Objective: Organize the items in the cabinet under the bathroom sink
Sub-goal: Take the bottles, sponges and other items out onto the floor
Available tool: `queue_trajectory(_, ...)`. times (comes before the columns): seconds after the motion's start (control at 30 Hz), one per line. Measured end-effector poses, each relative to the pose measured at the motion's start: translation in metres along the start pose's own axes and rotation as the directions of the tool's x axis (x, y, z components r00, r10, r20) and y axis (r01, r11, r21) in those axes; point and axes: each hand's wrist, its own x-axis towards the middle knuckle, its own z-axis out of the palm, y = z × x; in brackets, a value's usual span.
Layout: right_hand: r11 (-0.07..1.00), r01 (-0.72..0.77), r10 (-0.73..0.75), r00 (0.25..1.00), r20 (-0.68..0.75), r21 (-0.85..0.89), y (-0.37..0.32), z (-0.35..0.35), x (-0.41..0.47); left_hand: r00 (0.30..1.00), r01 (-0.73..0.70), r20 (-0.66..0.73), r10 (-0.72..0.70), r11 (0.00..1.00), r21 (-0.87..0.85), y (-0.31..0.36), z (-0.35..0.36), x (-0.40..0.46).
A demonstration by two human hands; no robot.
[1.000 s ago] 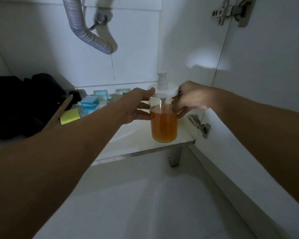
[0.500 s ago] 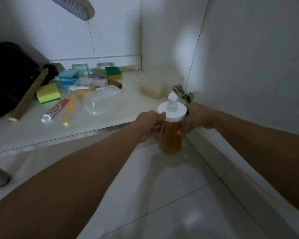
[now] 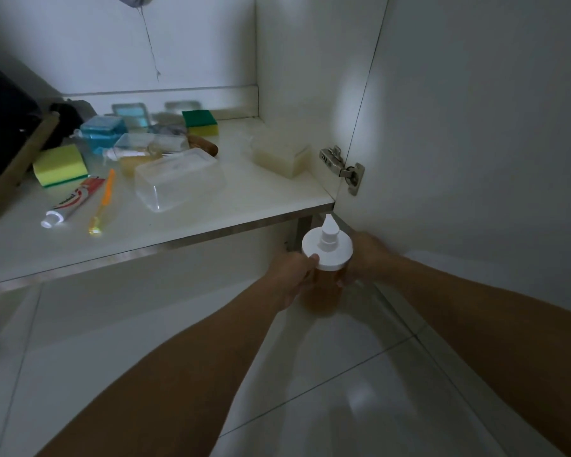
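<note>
Cluttered cabinet shelf (image 3: 251,206), perhaps sponges (image 3: 60,164)

Pump bottle (image 3: 323,285): amber liquid, white cap and nozzle. Sponge (image 3: 61,165): yellow over green base. Second sponge (image 3: 199,122): green over yellow. Toothpaste tube (image 3: 74,202): red and white, white cap. Toothbrush (image 3: 103,202): orange. Box (image 3: 103,132): translucent blue. Cabinet floor (image 3: 251,199): white. Hinge (image 3: 343,169): silver

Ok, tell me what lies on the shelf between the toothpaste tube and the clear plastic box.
In the head view, an orange toothbrush lies on the shelf between the toothpaste tube and the clear plastic box.
</note>
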Motion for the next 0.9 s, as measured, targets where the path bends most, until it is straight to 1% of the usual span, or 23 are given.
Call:
queue_trajectory(0.17, 0.995, 0.013, -0.013, 1.000, -0.002, -0.103, 0.004, 0.006, 0.008, 1.000, -0.003, -0.012, 0.003, 1.000, 0.004, -0.009, 0.004, 0.005)
queue_trajectory(0.3, 0.991, 0.007, -0.006, 1.000, 0.004, -0.131, 0.008, 0.011, 0.012, 0.999, 0.007, -0.034, -0.007, 1.000, 0.003, -0.019, 0.004, 0.011)
queue_trajectory(0.47, 0.997, 0.003, -0.009, 0.996, -0.087, -0.072, 0.011, 0.013, 0.014, 0.998, -0.003, -0.066, 0.004, 1.000, 0.007, -0.023, 0.008, 0.014)
queue_trajectory(0.63, 0.978, -0.047, 0.014, 0.987, -0.161, -0.203, 0.006, 0.015, 0.014, 0.998, -0.023, -0.062, 0.027, 0.998, 0.064, -0.022, 0.013, 0.015)
queue_trajectory(0.73, 0.973, -0.094, 0.054, 0.980, -0.191, -0.212, 0.004, 0.014, 0.014, 0.997, -0.034, -0.070, 0.041, 0.994, 0.102, -0.021, 0.015, 0.014)
queue_trajectory(0.8, 0.970, -0.119, 0.079, 0.979, -0.186, -0.213, 0.003, 0.012, 0.013, 0.997, -0.019, -0.066, 0.027, 0.992, 0.122, -0.020, 0.015, 0.013)
queue_trajectory(0.9, 0.955, -0.124, 0.090, 0.987, -0.135, -0.269, -0.001, 0.010, 0.014, 0.997, -0.021, -0.066, 0.032, 0.986, 0.165, -0.017, 0.014, 0.009)
